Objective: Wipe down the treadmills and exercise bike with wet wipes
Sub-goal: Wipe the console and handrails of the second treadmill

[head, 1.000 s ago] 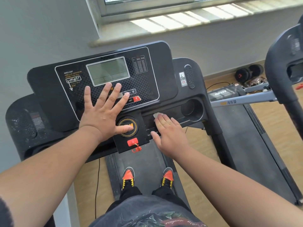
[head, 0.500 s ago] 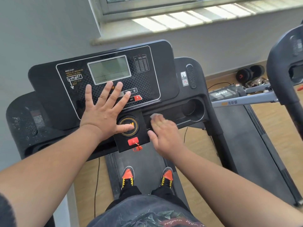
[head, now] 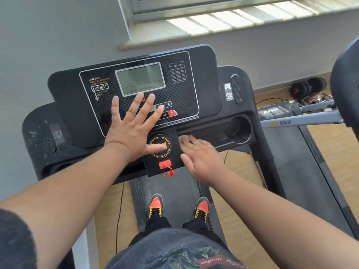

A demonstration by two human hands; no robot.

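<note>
From the head camera, a person stands on the belt [head: 171, 193] of a black treadmill [head: 240, 121], looking down at its console [head: 206, 74]. Two shoes with orange toes [head: 155, 203] sit side by side on the belt.

The left hand [head: 132, 131] lies flat on the console, below the gray screen [head: 140, 78]. Its fingers are straight and spread wide, so this grip is wide and holds nothing. The thumb reaches over the round yellow-ringed knob [head: 160, 146].

The right hand [head: 202, 158] rests just to the right of the knob, at the left end of the long tray [head: 217, 133] under the console. Its fingers are straight and close together, and they press down on a small pale wet wipe [head: 182, 138]. Only a bit of the wipe peeks out past the fingertips. This grip is flat too, not curled around the wipe.

A red safety clip [head: 165, 165] hangs below the knob. A round cup holder [head: 236, 129] sits at the right end of the tray.

To the right stands a second treadmill [head: 291, 123] with a gray bar. Black dumbbells [head: 308, 87] lie on the wood floor [head: 330, 152] by the wall. A window sill [head: 223, 26] is above.
</note>
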